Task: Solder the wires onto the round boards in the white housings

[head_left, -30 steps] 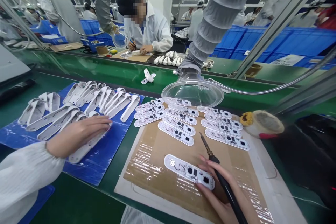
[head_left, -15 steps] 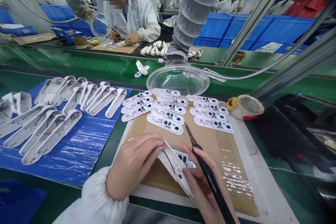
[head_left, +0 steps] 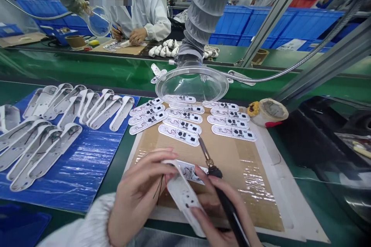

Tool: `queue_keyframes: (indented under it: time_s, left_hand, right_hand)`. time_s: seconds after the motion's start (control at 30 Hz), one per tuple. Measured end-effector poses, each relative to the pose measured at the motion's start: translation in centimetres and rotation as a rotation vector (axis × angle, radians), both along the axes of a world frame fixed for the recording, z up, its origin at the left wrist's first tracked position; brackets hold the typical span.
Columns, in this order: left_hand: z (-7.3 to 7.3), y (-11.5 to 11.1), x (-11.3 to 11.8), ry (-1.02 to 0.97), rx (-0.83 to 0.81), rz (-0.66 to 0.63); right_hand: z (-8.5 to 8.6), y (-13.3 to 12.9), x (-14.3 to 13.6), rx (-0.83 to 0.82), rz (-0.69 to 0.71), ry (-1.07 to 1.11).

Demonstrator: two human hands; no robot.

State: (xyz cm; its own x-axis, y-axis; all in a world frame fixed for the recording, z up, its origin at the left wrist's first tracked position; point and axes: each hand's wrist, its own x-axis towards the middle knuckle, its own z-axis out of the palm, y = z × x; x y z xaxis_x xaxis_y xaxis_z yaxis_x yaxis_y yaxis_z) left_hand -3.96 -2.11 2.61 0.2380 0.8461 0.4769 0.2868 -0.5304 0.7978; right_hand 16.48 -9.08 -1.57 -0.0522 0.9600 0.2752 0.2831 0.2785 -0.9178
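Observation:
A long white plastic housing (head_left: 184, 197) is held between my two hands above the cardboard. My left hand (head_left: 142, 189) pinches its upper end, where thin dark and red wires hang. The fingers of my right hand (head_left: 223, 208) grip its lower side and also hold a soldering iron (head_left: 228, 200), whose metal tip points up and away from the housing. Just behind the housing, a white circuit board piece (head_left: 189, 171) lies on the cardboard, partly hidden by my fingers. Rows of similar board pieces (head_left: 179, 135) lie farther back.
A round clear fume hood (head_left: 191, 85) hangs over the boards. Several white housings (head_left: 55, 154) lie on a blue mat (head_left: 95, 173) at left. The iron's holder cup (head_left: 271, 112) stands at right, beside dark equipment. Across the bench sits a person (head_left: 145, 11) in white.
The housing has turned in my hands, and the wires now hang free near my left fingers. More of the board behind it shows. The whole view has shifted slightly.

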Motion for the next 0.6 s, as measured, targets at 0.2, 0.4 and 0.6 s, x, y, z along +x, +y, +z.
queue_keyframes:
  time_s: [0.2,0.4,0.6]
  left_hand:
    - [-1.7,-1.3,3.5,-0.682,-0.404,0.535]
    - [0.6,1.4,-2.2,-0.146,-0.264,0.071]
    - [1.1,6.4,-0.5,0.567,0.375,-0.436]
  right_hand:
    - [0.8,0.0,-0.2,0.001,0.188,-0.096]
    - [-1.3,2.2,5.8,0.039,-0.185,-0.410]
    - [-1.3,3.2,5.0,-0.106,0.004,-0.235]
